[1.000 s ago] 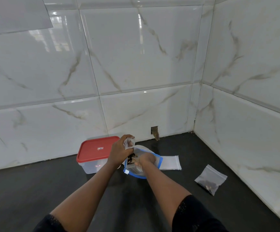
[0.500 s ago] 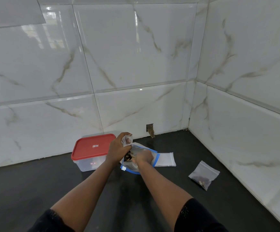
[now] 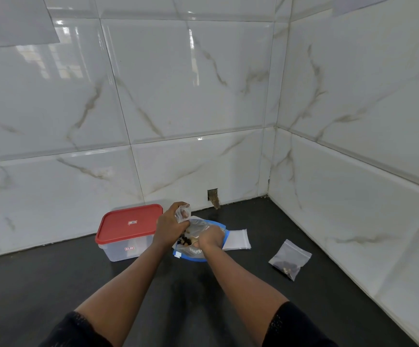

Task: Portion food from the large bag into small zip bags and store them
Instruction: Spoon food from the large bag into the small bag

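On the dark countertop, the left hand pinches a small zip bag up for filling; the right hand digs, curled, inside the large blue-edged bag.

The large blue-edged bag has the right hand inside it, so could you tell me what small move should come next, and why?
Probably lift the right hand out with a pinch of the dark food and drop it into the small bag held by the left hand, whose top sits just above the large bag.
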`<state>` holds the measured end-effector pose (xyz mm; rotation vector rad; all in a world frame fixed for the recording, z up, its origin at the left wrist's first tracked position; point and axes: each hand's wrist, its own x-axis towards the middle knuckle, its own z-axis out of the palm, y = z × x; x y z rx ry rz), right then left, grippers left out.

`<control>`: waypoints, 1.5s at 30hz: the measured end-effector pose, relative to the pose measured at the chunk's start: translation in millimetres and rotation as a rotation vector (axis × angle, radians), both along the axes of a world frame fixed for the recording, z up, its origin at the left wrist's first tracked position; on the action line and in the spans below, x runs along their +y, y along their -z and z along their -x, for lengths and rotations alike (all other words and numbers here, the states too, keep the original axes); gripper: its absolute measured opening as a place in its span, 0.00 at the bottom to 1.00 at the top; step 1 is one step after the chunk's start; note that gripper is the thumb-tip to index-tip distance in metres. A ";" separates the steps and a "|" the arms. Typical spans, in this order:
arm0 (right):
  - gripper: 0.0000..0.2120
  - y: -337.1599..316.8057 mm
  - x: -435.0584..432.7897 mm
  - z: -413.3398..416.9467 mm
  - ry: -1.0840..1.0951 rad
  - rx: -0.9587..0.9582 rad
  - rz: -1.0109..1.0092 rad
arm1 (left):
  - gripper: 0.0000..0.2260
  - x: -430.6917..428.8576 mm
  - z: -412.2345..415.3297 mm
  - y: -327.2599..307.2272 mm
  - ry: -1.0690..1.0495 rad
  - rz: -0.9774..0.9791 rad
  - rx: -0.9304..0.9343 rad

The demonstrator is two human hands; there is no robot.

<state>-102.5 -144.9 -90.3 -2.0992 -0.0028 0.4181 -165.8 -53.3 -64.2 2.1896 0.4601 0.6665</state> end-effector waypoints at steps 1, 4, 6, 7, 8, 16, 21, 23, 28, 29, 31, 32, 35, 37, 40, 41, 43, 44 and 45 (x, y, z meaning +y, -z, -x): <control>0.15 1.3 -0.6 -0.3 0.017 0.013 -0.024 | 0.19 -0.2 -0.2 -0.2 -0.002 -0.002 0.006; 0.15 5.6 -1.4 0.0 0.064 0.083 -0.105 | 0.20 -2.7 -0.4 -0.6 0.004 0.001 0.014; 0.15 8.6 -1.4 -0.4 0.096 0.121 -0.133 | 0.20 -4.9 -0.9 0.3 0.008 0.000 0.019; 0.15 8.9 -1.9 -0.9 0.094 0.122 -0.125 | 0.20 -6.0 -1.4 0.8 0.008 -0.003 0.021; 0.15 10.3 -1.8 -1.5 0.091 0.120 -0.116 | 0.20 -6.6 -1.8 1.2 0.005 -0.004 0.025; 0.20 -1.0 -20.6 -7.2 0.042 0.204 -0.170 | 0.20 -9.7 -7.3 2.4 -0.017 0.032 0.009; 0.13 -29.6 -53.7 -14.0 0.022 0.310 -0.387 | 0.21 -8.3 -11.7 1.0 -0.054 0.071 -0.012; 0.06 -43.9 -67.7 -16.7 -0.010 0.323 -0.373 | 0.24 -8.9 -12.3 1.5 -0.083 0.126 -0.017; 0.07 -84.4 -98.3 -22.4 -0.092 0.297 -0.313 | 0.25 -12.4 -13.5 2.9 -0.121 0.216 -0.055; 0.08 -93.4 -103.9 -22.9 -0.112 0.298 -0.315 | 0.25 -12.2 -13.9 3.1 -0.120 0.214 -0.058; 0.10 -110.0 -114.3 -25.4 -0.125 0.278 -0.322 | 0.25 -11.0 -13.2 2.8 -0.121 0.213 -0.058; 0.10 -117.3 -118.6 -26.9 -0.120 0.257 -0.333 | 0.25 -10.7 -12.7 2.5 -0.122 0.218 -0.058; 0.10 -131.3 -120.4 -31.0 -0.068 0.171 -0.402 | 0.26 -11.2 -11.3 3.5 -0.113 0.228 -0.054; 0.08 -133.2 -111.5 -30.2 -0.045 0.122 -0.443 | 0.27 -13.2 -10.5 5.2 -0.102 0.217 -0.040; 0.08 -126.6 -90.1 -27.2 -0.040 0.079 -0.453 | 0.27 -14.8 -10.4 8.6 -0.094 0.186 -0.019; 0.07 -123.8 -83.5 -25.1 -0.044 0.070 -0.446 | 0.27 -15.4 -10.3 9.2 -0.092 0.183 -0.010; 0.08 -119.0 -73.0 -20.8 -0.072 0.010 -0.388 | 0.27 -16.9 -10.3 9.4 -0.091 0.184 0.002; 0.10 -116.9 -68.6 -18.1 -0.097 -0.038 -0.353 | 0.27 -17.3 -9.5 9.0 -0.092 0.183 0.003; 0.11 -115.7 -65.3 -14.6 -0.122 -0.087 -0.325 | 0.27 -17.4 -9.7 9.3 -0.091 0.183 0.001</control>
